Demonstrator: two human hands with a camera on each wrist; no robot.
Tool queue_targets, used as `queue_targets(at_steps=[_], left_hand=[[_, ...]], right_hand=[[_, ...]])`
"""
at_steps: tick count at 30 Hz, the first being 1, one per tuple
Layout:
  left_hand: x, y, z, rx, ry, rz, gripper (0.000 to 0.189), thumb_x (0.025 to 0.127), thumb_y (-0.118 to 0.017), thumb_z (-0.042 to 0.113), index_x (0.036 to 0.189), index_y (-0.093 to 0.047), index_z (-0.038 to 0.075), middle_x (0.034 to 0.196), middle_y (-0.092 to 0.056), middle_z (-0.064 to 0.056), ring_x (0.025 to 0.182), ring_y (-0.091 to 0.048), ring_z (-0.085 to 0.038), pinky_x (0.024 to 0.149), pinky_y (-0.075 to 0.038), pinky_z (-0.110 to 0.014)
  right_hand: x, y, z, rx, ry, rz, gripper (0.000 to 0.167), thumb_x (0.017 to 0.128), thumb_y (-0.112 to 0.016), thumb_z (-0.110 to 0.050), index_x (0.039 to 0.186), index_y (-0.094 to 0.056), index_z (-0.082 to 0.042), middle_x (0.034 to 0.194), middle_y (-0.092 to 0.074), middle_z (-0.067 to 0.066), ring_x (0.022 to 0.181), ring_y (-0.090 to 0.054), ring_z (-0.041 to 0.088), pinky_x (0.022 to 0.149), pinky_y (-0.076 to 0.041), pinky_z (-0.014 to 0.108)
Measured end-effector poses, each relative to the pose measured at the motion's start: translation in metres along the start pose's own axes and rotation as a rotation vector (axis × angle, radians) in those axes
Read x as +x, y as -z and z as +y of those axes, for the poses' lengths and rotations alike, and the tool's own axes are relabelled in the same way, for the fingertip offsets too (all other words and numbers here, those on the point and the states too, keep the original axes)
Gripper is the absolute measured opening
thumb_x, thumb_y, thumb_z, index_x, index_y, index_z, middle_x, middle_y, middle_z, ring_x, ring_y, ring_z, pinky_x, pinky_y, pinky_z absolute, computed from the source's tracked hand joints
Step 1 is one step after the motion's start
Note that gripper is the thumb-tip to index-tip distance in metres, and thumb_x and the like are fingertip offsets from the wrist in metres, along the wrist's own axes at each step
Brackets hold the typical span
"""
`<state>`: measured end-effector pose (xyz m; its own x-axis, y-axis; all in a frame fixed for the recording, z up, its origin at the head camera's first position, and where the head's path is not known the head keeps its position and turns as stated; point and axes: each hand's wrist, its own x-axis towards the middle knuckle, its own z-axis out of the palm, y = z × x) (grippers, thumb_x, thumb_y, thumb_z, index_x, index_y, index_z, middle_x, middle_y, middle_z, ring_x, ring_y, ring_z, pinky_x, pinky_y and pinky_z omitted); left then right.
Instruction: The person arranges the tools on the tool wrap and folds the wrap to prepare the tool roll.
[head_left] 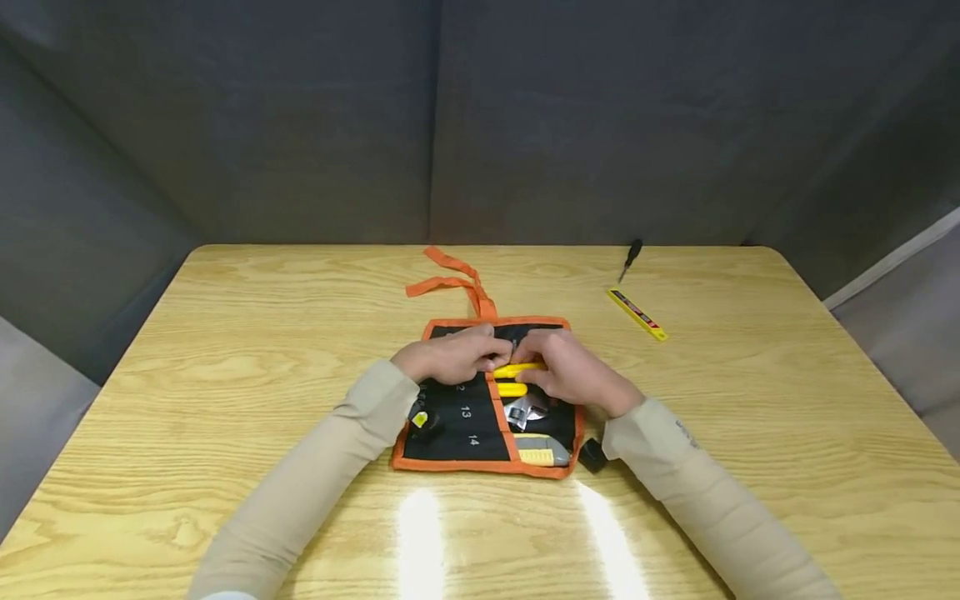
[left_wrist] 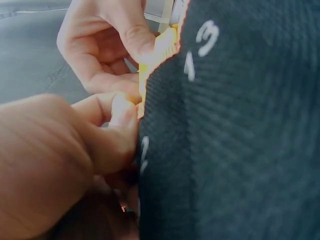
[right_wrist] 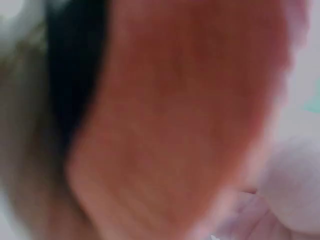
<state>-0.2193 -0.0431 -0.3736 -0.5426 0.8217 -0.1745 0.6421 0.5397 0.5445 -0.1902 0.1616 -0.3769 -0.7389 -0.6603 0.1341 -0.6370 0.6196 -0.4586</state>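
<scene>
The black tool roll with orange edging lies flat on the wooden table, directly beneath both hands, which meet over its far half, near the seam that runs down its middle. The left hand comes in over the roll's left side and, as the left wrist view shows, pinches the rim of a pocket between thumb and finger. The right hand reaches over the roll's right edge with its fingers curled, its fingertips close beside the left hand's at that same seam; whether they grip a tool or the cloth is hidden, so I cannot tell, and the right wrist view is too blurred to help. The upper yellow handle sticks out of the roll's seam just under the right hand's thumb, and the lower yellow handle sits next to it, nearer the roll's front edge. Closer to that edge come a silver metal tool and, in the nearest pocket, a yellow and grey utility knife. White pocket numbers 13 and 14 can be read on the roll's left half. Orange ties trail from the roll's far edge. Beyond its far right corner lie a yellow strip and, farther off, a black-handled screwdriver, both clear of the roll and of the hands.
</scene>
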Motion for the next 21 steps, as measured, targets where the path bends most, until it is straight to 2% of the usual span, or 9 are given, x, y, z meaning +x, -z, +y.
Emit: queue_targets(at_steps=[4, 7, 11, 14, 16, 21], left_hand=[[-0.001, -0.001, -0.003, -0.039, 0.017, 0.004, 0.026, 0.102, -0.042, 0.007, 0.077, -0.039, 0.014, 0.077, -0.031, -0.001, 0.072, -0.03, -0.019, 0.068, -0.026, -0.026], [-0.004, -0.001, -0.005, -0.062, 0.033, 0.041, 0.021, 0.1, -0.048, 0.014, 0.08, -0.044, 0.015, 0.081, -0.034, -0.002, 0.076, -0.032, -0.02, 0.071, -0.028, -0.027], [-0.016, -0.002, -0.011, -0.066, 0.088, 0.114, 0.012, 0.096, -0.06, 0.026, 0.097, -0.055, 0.015, 0.097, -0.04, -0.005, 0.093, -0.036, -0.022, 0.081, -0.033, -0.033], [-0.03, -0.003, -0.016, -0.05, 0.128, 0.136, 0.039, 0.088, -0.07, 0.035, 0.118, -0.055, 0.015, 0.118, -0.04, -0.008, 0.111, -0.035, -0.025, 0.094, -0.035, -0.04], [-0.04, -0.004, -0.02, -0.035, 0.141, 0.13, 0.057, 0.083, -0.075, 0.038, 0.13, -0.051, 0.015, 0.133, -0.036, -0.009, 0.124, -0.031, -0.027, 0.104, -0.032, -0.045], [-0.055, -0.01, -0.024, 0.02, 0.127, 0.14, 0.085, 0.076, -0.08, 0.044, 0.144, -0.04, 0.014, 0.153, -0.025, -0.011, 0.14, -0.021, -0.033, 0.113, -0.021, -0.054]], right_hand=[[0.002, 0.001, 0.001, 0.015, -0.038, -0.041, 0.015, 0.085, -0.073, -0.009, 0.098, -0.069, -0.004, 0.09, -0.068, 0.003, 0.077, -0.06, 0.01, 0.072, -0.053, 0.027], [0.0, 0.001, 0.003, 0.015, -0.069, -0.046, 0.015, 0.085, -0.074, -0.012, 0.097, -0.068, -0.004, 0.088, -0.067, 0.003, 0.076, -0.06, 0.01, 0.071, -0.052, 0.027], [-0.006, 0.002, 0.006, 0.027, -0.104, -0.04, 0.019, 0.086, -0.074, -0.016, 0.098, -0.066, -0.004, 0.09, -0.067, 0.004, 0.078, -0.06, 0.012, 0.073, -0.052, 0.029], [-0.011, 0.003, 0.009, 0.038, -0.119, -0.027, 0.018, 0.086, -0.074, -0.016, 0.099, -0.065, -0.006, 0.092, -0.066, 0.003, 0.079, -0.059, 0.013, 0.073, -0.052, 0.03], [-0.014, 0.004, 0.012, 0.04, -0.117, -0.028, 0.015, 0.087, -0.073, -0.015, 0.098, -0.065, -0.009, 0.091, -0.065, 0.002, 0.078, -0.057, 0.012, 0.072, -0.051, 0.03], [-0.017, 0.005, 0.019, 0.03, -0.095, -0.041, 0.009, 0.087, -0.072, -0.016, 0.094, -0.067, -0.013, 0.083, -0.061, -0.004, 0.071, -0.051, 0.01, 0.065, -0.046, 0.026]])
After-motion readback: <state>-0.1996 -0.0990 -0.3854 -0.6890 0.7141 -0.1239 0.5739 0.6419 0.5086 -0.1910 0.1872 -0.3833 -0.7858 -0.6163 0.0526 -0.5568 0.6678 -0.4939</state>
